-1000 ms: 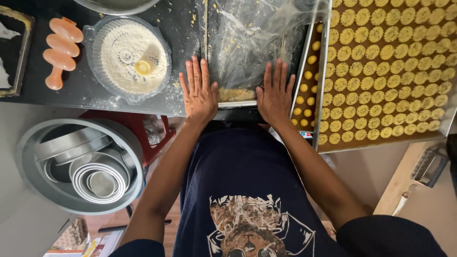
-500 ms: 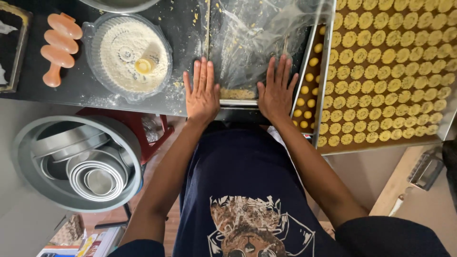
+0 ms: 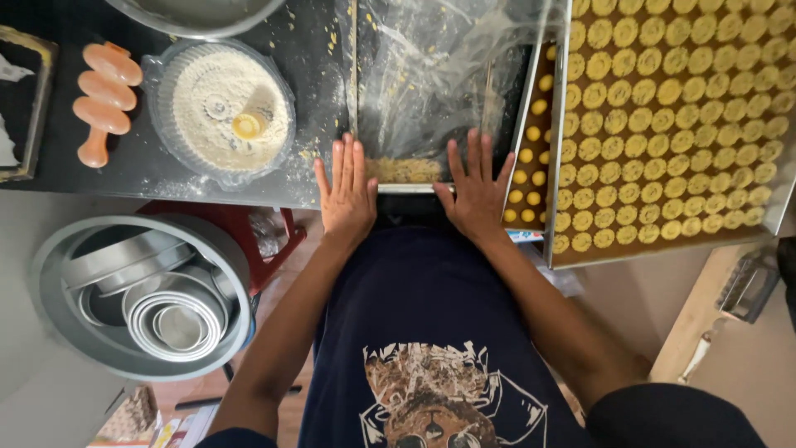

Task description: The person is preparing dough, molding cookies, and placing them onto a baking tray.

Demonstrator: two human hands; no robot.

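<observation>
Pressing down flat, both hands lie palm-down at the near edge of the dark surface (image 3: pixel 315 99), fingers spread and straight, each grip apart and closed on nothing. The left hand (image 3: pixel 347 192) rests just left of a strip of yellowish dough (image 3: pixel 404 170), and the right hand (image 3: pixel 477 189) rests just right of it, so the dough sits between them at the surface's front edge. A crumpled sheet of clear plastic (image 3: pixel 431 75) covers the dough and spreads away from the person above the fingertips. Just right of the right hand, a narrow tray (image 3: pixel 531 133) carries small round yellow pieces, and beside it a large tray (image 3: pixel 680 124) is filled with rows of flat round biscuits. To the left stand a bowl of flour (image 3: pixel 224 112) with a small cutter in it and an orange ridged roller (image 3: pixel 101 99). Below the surface, a stack of nested round tins (image 3: pixel 137 294) sits on a red stool (image 3: pixel 257 241).
</observation>
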